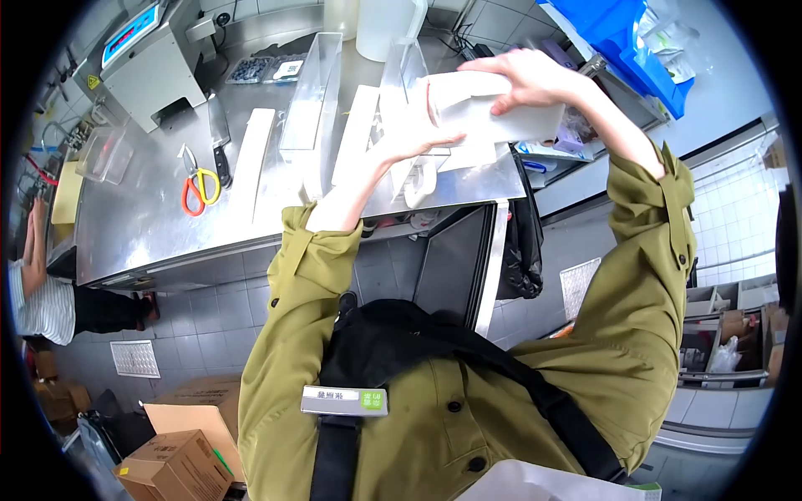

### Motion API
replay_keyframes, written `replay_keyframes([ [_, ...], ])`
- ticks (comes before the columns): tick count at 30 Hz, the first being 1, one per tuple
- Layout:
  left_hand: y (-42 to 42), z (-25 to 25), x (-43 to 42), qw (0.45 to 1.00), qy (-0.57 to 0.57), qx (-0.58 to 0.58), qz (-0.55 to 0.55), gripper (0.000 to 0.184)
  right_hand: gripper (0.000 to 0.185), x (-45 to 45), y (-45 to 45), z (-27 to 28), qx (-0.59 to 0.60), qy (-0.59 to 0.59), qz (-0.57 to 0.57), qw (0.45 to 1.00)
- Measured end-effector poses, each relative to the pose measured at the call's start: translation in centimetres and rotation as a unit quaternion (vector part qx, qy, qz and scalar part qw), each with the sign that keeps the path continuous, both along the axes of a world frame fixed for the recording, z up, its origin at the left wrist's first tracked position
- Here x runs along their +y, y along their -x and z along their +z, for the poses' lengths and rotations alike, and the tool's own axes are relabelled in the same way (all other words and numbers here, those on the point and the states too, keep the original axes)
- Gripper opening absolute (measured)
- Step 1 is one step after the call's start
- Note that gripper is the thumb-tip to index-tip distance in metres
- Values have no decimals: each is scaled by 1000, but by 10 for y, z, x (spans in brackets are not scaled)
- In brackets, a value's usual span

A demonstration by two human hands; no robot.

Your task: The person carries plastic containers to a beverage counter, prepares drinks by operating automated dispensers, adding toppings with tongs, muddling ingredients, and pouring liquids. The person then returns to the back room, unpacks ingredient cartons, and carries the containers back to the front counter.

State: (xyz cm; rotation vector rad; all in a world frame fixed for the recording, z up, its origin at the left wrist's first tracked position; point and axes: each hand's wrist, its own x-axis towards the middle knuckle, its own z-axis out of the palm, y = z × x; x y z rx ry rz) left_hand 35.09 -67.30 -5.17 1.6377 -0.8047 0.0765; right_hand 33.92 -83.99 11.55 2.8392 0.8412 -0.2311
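A white box-shaped item (530,123) is between my hands over the right end of the steel table; its exact kind is unclear. My left hand (415,125) grips its left end, thumb along the near side. Across its upper right part lies my right hand (532,79), fingers stretched over the far edge and thumb on the near face. Below my left hand shows a white loop-shaped handle (422,185). To the left stand a long clear plastic bin (311,108) and two long white strips, one (253,159) farther left. A second clear bin (404,63) is partly hidden behind my left hand.
Scissors (200,190) with red and yellow handles and a black-handled knife (220,142) lie on the steel table (150,221). A machine (154,71) and blueberry packs (259,69) stand behind. A person (42,292) is far left. Cardboard boxes (175,468) sit on the floor.
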Motion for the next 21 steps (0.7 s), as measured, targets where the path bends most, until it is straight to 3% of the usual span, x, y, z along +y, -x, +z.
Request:
replay_keyframes([
  [2, 17, 25, 8, 999, -7, 19, 35, 72, 70, 12, -3, 7, -13, 25, 21, 999],
  [6, 22, 23, 5, 993, 30, -49, 106, 58, 67, 30, -19, 9, -6, 81, 46, 996],
  [8, 20, 7, -4, 989, 76, -22, 121, 57, 66, 39, -26, 8, -8, 118, 48, 992],
  [11, 14, -5, -7, 986, 132, 90, 53, 73, 61, 51, -29, 6, -13, 147, 45, 988],
  [14, 7, -17, -11, 973, 196, 124, 10, 70, 63, 57, -31, 7, -5, 167, 38, 985],
  [17, 3, -18, -7, 984, 163, 71, 31, 63, 77, 54, -11, 11, -48, 164, 6, 985],
  [18, 28, 20, 1, 982, 155, 99, 38, 57, 91, 40, -4, 13, -114, 103, 71, 986],
  [20, 31, 20, 5, 986, 125, 101, 37, 57, 108, -4, 10, 16, -136, -184, 68, 971],
  [21, 29, 21, 6, 988, 113, 100, 37, 58, 112, -29, 12, 7, -146, -332, 61, 930],
])
